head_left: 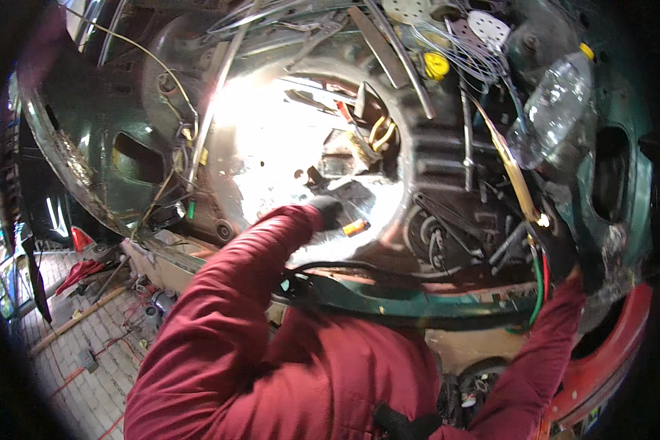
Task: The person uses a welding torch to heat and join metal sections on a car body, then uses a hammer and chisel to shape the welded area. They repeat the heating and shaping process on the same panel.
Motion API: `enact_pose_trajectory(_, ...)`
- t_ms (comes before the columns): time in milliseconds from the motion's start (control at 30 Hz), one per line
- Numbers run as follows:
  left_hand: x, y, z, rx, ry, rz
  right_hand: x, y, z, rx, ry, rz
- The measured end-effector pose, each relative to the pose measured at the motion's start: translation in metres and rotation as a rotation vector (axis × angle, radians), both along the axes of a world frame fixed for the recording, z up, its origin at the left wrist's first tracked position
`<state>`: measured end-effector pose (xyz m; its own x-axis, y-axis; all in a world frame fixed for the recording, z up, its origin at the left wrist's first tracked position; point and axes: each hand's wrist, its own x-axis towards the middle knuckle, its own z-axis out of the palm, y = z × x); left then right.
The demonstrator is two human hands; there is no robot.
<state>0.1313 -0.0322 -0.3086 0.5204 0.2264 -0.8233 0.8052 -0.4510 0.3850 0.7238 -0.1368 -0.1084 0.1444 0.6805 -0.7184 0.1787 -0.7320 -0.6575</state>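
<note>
My left hand, in a dark glove, reaches into the round well of a green car body. Its fingers are lost in shadow and glare. Beside it lies a small orange-and-yellow piece. My right hand, also dark-gloved, is at the far right, closed around the rear end of what looks like a gas torch with a long brass-coloured stem. Green hose and red hose run down from it. Farther into the well lie a red-handled tool and yellow-handled pliers.
A clear plastic bottle with a yellow cap lies at the right. Coiled wire, a yellow disc, perforated sanding discs and metal strips lie along the back. Paving shows at lower left.
</note>
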Motion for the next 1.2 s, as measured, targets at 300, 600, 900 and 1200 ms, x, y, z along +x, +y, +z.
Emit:
enact_pose_trajectory(300, 0.079, -0.060, -0.052, 0.022, 0.095, 0.079, 0.008, -0.025, 0.028, 0.030, 0.043, -0.139)
enact_pose_trajectory(600, 0.074, -0.059, -0.057, 0.026, 0.109, -0.041, -0.013, -0.132, 0.086, 0.099, -0.072, -0.269)
enact_pose_trajectory(900, 0.076, 0.006, 0.027, 0.081, -0.160, 0.144, -0.082, -0.119, 0.129, 0.350, -0.374, 0.076)
enact_pose_trajectory(1200, 0.029, 0.003, 0.228, 0.103, -0.606, 0.995, -0.174, -0.107, 0.194, 0.481, -0.535, 0.180)
